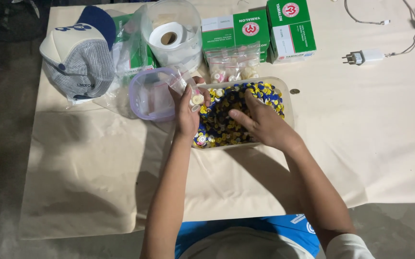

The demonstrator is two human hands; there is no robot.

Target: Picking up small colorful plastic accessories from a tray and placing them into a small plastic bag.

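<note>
Two green and white cardboard boxes (291, 29) stand at the far edge of the surface (361, 144), with a third green box (133, 52) partly hidden behind plastic on the left. One tray of buttons (286, 98) sits in the middle, its blue, yellow and white buttons (226, 124) too many to count. There is one purple-rimmed tub (145, 93), one clear jar holding one tape roll (169, 36), one cap (80, 52), one white charger plug (366, 57), one coin (294, 91), and a few small bags of buttons (231, 64).

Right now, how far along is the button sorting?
Done: some pale buttons sit in small clear bags behind the tray. In hand: the left hand holds a small bag with a few pale buttons, while the right hand digs in the tray. Left: the tray is full of blue and yellow buttons.
</note>
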